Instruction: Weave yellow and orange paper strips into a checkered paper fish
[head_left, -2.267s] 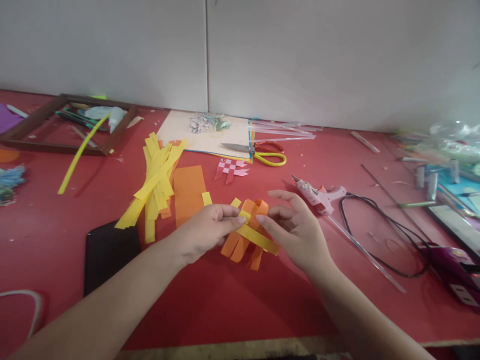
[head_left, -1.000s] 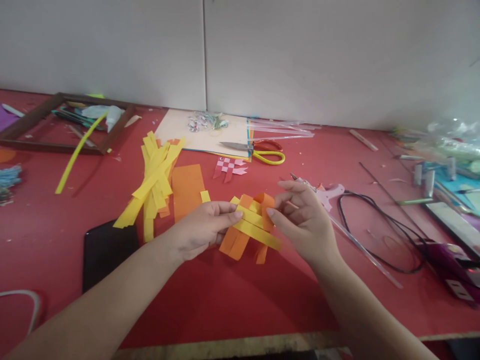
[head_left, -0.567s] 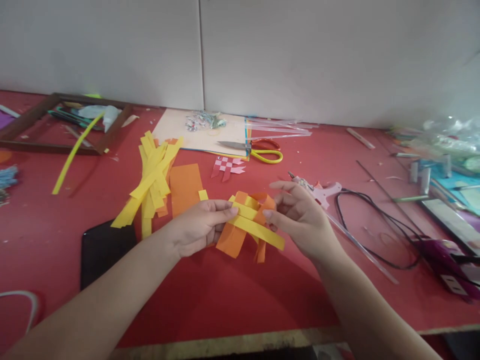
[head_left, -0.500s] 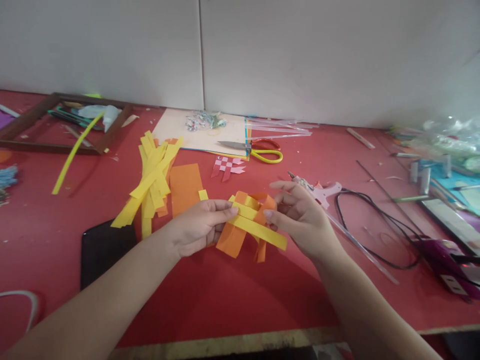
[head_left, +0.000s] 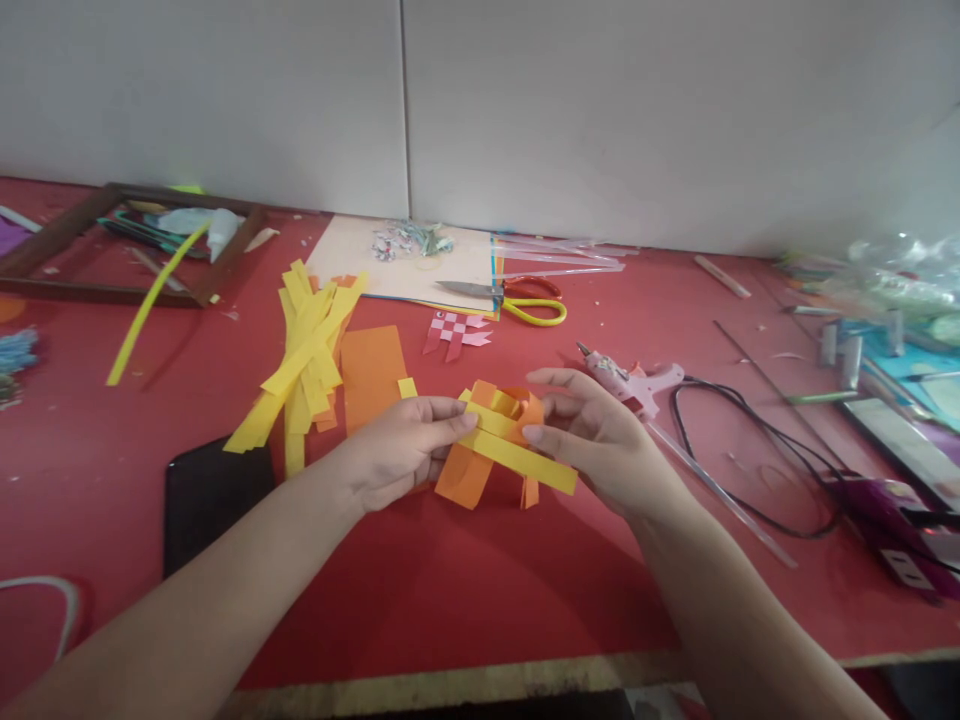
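Note:
Between my two hands, above the red table, is a weave of yellow and orange paper strips (head_left: 495,425). My left hand (head_left: 409,445) pinches its left side, thumb on top of a yellow strip. On the other side my right hand (head_left: 592,430) has its thumb and fingers closed on a looped orange strip (head_left: 532,412). One long yellow strip (head_left: 529,465) sticks out to the lower right, and an orange end (head_left: 463,480) hangs below. Behind my left hand lie an orange paper sheet (head_left: 373,370) and a pile of yellow strips (head_left: 304,350).
Scissors (head_left: 510,297) and a pink woven paper fish (head_left: 456,332) lie beyond my hands. A pink glue gun (head_left: 630,380) with a black cord rests at right. Leftward are a black phone-like slab (head_left: 214,505) and a wooden frame (head_left: 90,293).
My right thumb has shifted slightly left on the orange loop. The weave's lower ends have risen and swung a little to the right. My left hand keeps its hold.

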